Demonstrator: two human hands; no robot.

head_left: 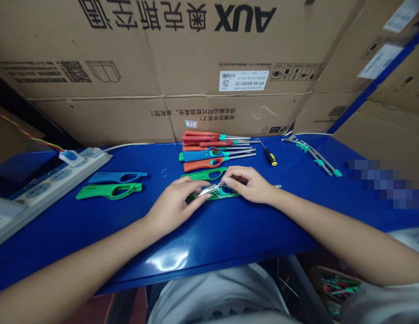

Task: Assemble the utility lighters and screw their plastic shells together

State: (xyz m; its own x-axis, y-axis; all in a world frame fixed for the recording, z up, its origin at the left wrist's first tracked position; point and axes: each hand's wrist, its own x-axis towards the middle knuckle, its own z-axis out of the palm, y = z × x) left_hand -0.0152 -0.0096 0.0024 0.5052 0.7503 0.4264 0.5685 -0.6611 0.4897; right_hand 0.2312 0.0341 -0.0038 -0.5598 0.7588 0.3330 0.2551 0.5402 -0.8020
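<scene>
Silver part [205,191] gripped between left hand's [175,201] near-closed thumb and fingers, likely for steadiness. Pale bit [220,185], too small to identify, pinched tight beside it by right hand [249,183]. Green shell [216,196] kept just below, presumably for reach.

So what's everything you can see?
Printed cardboard: several, brown, behind
Shiny table: one, blue, middle
Long power strip: one, white, left
Plastic handles: one blue, several green, left and centre
Long lighters: several, red, orange, blue, back centre
Screwdriver: one, yellow-black, right of lighters
Thin rods: several, silver and teal, right
Tiny bits: few, pale, left of lighters
Thin metal piece: one, silver, centre
Small parts: many, mixed colours, below table
Shirt: one, pale, bottom
Left hand: one, centre
Right hand: one, centre
</scene>
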